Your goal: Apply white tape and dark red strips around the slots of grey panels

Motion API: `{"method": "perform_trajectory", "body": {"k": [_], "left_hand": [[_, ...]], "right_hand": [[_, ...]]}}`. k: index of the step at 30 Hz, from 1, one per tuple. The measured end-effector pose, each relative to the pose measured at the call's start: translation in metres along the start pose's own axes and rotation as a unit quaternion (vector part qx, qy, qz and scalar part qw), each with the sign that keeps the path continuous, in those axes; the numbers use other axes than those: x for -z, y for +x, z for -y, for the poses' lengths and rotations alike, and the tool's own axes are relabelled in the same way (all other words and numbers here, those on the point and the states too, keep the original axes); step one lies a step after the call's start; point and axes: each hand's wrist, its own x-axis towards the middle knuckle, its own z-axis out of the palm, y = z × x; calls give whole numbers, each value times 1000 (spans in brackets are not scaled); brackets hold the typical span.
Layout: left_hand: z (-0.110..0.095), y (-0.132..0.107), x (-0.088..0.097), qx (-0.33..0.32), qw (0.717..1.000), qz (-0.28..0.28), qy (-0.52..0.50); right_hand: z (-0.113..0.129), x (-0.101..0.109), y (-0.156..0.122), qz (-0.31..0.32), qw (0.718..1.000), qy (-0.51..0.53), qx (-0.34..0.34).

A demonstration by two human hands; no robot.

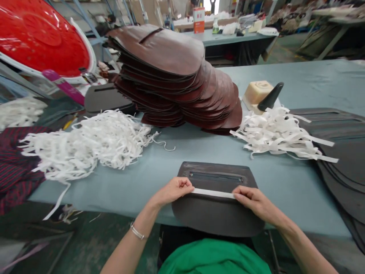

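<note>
Strip pinched: left grip, right grip

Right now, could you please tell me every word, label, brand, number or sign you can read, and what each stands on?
No text is readable.
Orange-and-white box: any print is too small and blurred to read.
Magenta object: any marks are too blurred to read.
White strip and dark slotted panel: no lettering visible.

Nothing legible — marks on the orange-white box too small.
</note>
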Motion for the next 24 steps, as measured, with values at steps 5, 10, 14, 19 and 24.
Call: {"method": "perform_trajectory", "body": {"k": [5,10,14,19,24], "left_hand": [[16,-23,13,22,1000,-13,1],[15,-30,29,11,998,-59,18],[8,-8,24,-9,992,-126,21],[6,23,14,19,959,-278,58],[8,31,17,22,944,-319,81]], "right_hand": [[-7,-28,-6,26,998,43,-21],[-16,-24,0,-83,990,88,-69],[-25,-7,10,-216,970,69,-92],[-30,6,20,-277,956,14,-92],[-38,8,27,-296,951,15,-90]]}}
